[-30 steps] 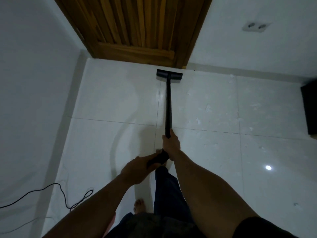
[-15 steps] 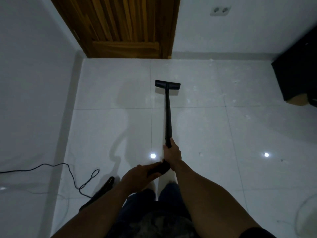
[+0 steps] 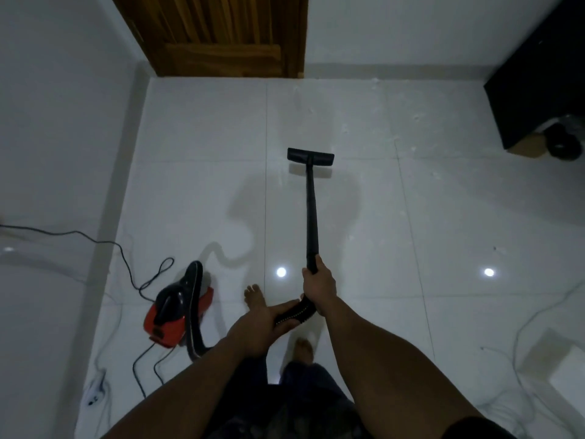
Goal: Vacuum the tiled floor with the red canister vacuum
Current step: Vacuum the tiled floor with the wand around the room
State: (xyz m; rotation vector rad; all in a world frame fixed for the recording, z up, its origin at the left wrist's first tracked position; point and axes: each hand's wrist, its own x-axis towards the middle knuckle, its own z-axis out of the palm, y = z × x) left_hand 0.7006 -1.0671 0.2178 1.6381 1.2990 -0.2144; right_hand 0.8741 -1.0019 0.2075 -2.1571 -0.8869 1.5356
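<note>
Gripping, head view: your R hand (image 3: 318,285) wraps wand (image 3: 311,213) at its near end; L hand (image 3: 262,321) curls round hose (image 3: 294,312) just behind. Wand runs straight fwd from R hand, nozzle (image 3: 310,156) flat on floor (image 3: 411,217), toward door (image 3: 221,36). Canister (image 3: 177,308) sits back-left, nearer L hand.

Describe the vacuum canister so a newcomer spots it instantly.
From the wooden door, follow the left wall toward the person. The canister sits on the tiles near that wall, left of a bare foot. It is the only red thing, black on top.
</note>
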